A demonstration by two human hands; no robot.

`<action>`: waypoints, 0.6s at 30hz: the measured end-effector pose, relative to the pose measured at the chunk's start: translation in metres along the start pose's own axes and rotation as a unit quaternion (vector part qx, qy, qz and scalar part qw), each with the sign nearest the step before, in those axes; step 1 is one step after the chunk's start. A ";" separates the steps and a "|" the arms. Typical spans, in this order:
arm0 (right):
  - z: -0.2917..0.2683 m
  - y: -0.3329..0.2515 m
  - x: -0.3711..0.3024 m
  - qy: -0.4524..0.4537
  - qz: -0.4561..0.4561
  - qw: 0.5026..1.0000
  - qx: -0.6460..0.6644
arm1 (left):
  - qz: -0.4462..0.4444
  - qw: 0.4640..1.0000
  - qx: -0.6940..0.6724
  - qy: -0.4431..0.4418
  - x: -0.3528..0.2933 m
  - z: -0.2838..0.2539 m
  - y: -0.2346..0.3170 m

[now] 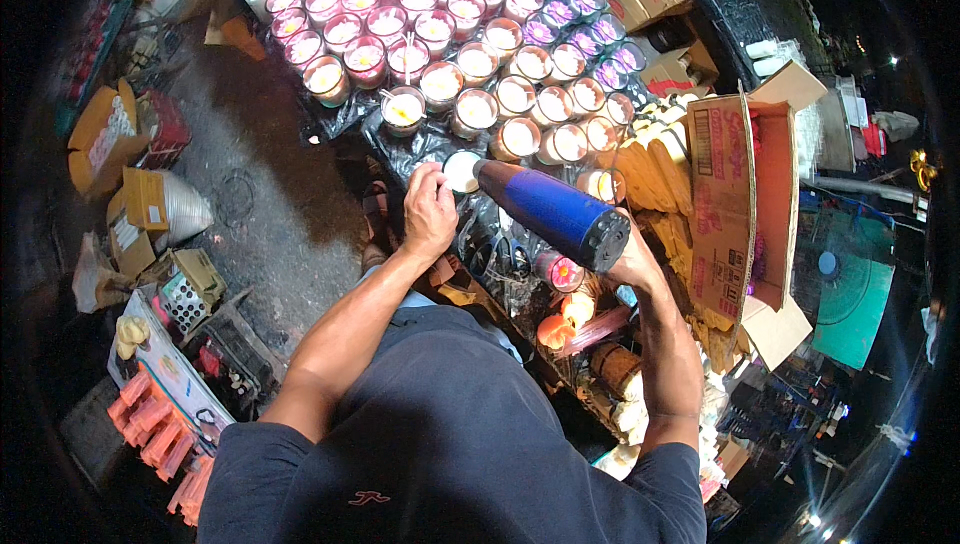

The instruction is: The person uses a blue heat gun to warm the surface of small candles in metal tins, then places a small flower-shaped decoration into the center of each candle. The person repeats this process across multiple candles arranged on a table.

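**White-filled glass (461,172) at the tip of a blue tool (550,209)**

Centre of the frame: the glass stands at the lower edge of the rows on the black-covered table (400,151), the tool's narrow end close by its right side. The left hand (430,212) is half curled, fingertips at the glass's left edge; whether it grips cannot be told. The right hand (637,262), partly hidden behind the tool, appears closed on it. Upper centre: rows of pale-filled glasses (473,112); upper right, purple-flowered glasses (586,1). Filling looks done, and work on the central glass seems under way; how many others await the tool cannot be judged.
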State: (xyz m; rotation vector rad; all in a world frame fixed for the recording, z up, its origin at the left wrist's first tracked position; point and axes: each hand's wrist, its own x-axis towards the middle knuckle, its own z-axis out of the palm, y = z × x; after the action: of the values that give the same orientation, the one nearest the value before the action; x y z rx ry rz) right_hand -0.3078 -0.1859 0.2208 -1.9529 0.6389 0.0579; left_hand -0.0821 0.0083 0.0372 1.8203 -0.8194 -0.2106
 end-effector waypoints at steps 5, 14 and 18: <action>-0.001 0.002 0.004 0.001 -0.020 0.999 -0.027 | 0.007 1.000 -0.007 0.028 -0.001 0.001 0.005; 0.003 0.004 0.004 -0.007 -0.003 0.998 -0.070 | -0.135 0.988 0.075 0.027 0.000 0.007 0.023; 0.008 -0.003 0.004 -0.007 0.006 0.997 -0.073 | -0.188 0.981 0.037 0.032 -0.001 0.010 0.026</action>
State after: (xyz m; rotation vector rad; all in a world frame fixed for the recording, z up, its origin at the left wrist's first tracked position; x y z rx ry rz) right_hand -0.3011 -0.1794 0.2185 -2.0877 0.6541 0.1289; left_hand -0.0989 -0.0034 0.0562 2.0324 -0.4368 -0.3647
